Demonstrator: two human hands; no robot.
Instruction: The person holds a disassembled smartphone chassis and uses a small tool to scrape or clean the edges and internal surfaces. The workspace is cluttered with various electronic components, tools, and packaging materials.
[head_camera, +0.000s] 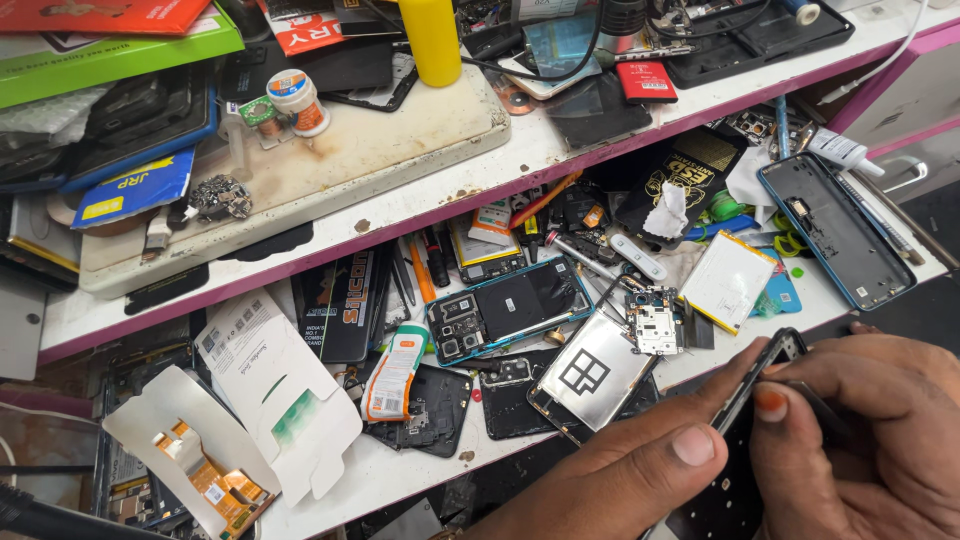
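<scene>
Nearest the camera, at the bottom right, both hands meet on a dark phone frame (760, 385) held on edge. Its long axis runs from near left up to far right, with the top corner poking out above the fingers. Coming in from the near left, the left hand (640, 470) grips the frame, its thumb flat along the near face. Closing in from the right, the right hand (870, 420) is curled with its thumb pressed against the frame's edge, and pinches a thin dark tool whose tip I cannot make out. Both hands touch the frame, so neither is the nearer.

Just beyond the hands runs the edge of the lower white shelf (400, 470), crowded with parts. A silver battery plate (592, 375) lies just beside the left fingers, a small circuit board (655, 322) past it, and an opened blue phone body (510, 308) farther left. To the far right lies another blue phone shell (835, 228), long axis near to far. Open room is scarce, mostly off the shelf edge below the hands.

Farther off, the upper shelf carries a stained white work mat (390, 145) and a yellow bottle (432, 40).
</scene>
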